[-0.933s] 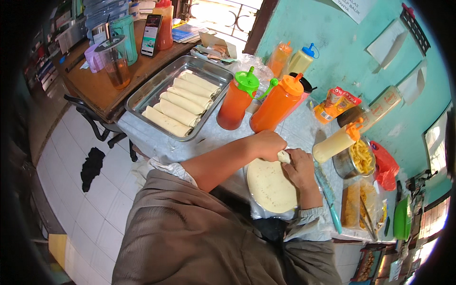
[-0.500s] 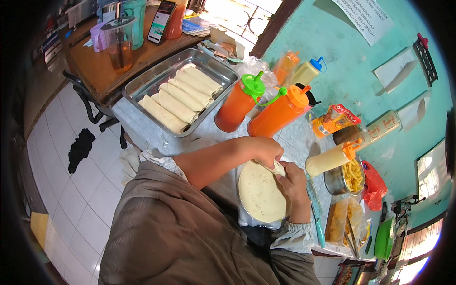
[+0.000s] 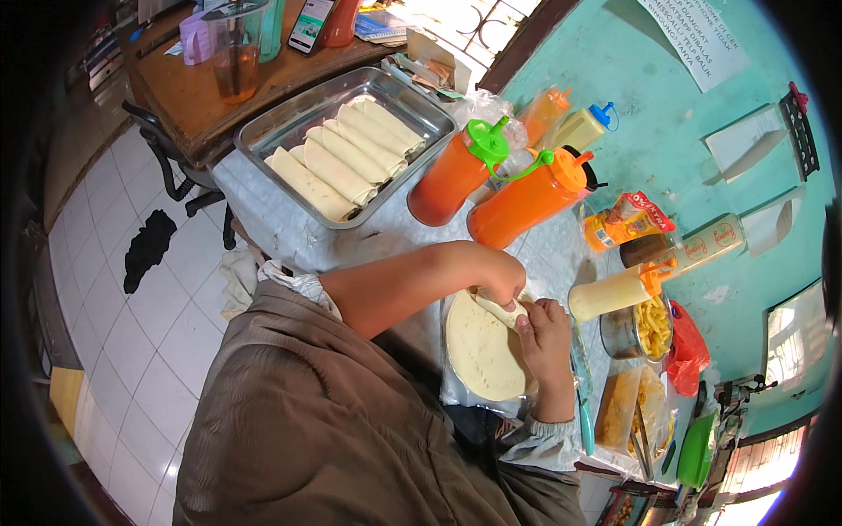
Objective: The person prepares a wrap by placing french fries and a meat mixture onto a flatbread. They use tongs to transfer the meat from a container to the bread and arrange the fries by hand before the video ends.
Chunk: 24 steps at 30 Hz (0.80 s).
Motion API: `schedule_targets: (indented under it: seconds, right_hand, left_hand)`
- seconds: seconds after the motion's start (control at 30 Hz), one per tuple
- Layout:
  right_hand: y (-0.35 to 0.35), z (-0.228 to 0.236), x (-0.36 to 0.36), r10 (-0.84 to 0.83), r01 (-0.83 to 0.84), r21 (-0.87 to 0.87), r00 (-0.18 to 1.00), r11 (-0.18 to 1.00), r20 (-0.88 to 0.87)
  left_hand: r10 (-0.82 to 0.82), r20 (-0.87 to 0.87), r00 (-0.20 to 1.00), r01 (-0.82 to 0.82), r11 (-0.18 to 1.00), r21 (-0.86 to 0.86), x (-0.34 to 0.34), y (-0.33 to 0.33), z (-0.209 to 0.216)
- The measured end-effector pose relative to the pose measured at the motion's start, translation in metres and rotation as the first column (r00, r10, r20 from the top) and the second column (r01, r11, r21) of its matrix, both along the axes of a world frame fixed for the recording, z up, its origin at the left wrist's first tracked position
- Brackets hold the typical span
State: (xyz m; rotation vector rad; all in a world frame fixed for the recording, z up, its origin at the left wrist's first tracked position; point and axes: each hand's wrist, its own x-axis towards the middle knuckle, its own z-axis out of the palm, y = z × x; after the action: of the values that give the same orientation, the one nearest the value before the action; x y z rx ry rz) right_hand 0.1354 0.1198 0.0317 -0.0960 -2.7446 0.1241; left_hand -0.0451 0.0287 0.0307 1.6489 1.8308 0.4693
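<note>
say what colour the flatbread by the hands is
The flatbread is pale cream, faintly flecked, best seen in the head view.

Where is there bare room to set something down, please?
Bare cloth shows between the metal tray and left forearm, with a smaller patch between the bright-orange bottle and orange-capped cream bottle. Around the metal pot, it's crowded.

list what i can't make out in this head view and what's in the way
All in the head view:
Inside of the flatbread's rolled edge: hidden by the roll itself, the left hand and the right hand.
Black-topped container: mostly behind the orange-capped bottle.
Phone: top cut off by the upper edge, screen details too small.
Dark crumpled thing: too dark to identify.
</note>
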Motion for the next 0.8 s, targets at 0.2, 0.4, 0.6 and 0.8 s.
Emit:
schedule_targets:
  seconds: [0.2, 0.4, 0.6, 0.8]
  right_hand:
    - [0.004, -0.008, -0.008, 0.008, -0.014, -0.154, 0.999, 0.988, -0.038]
    - [0.013, -0.007, -0.010, -0.097, 0.120, -0.342, 0.992, 0.932, 0.085]
    - [0.014, -0.015, -0.002, -0.205, 0.269, -0.449, 0.961, 0.852, 0.188]
    - [0.000, -0.011, 0.006, -0.286, 0.449, -0.668, 0.894, 0.593, 0.346]
  left_hand:
    - [0.138, -0.344, 0.929, -0.063, 0.973, 0.222, 0.011, -0.020, 0.010]
    - [-0.029, 0.999, -0.034, -0.533, 0.846, 0.007, 0.070, -0.083, 0.004]
    - [0.110, 0.756, -0.645, -0.326, 0.856, -0.402, 0.093, -0.078, -0.021]
    - [0.098, 0.857, -0.506, -0.430, 0.832, -0.350, 0.110, -0.070, -0.011]
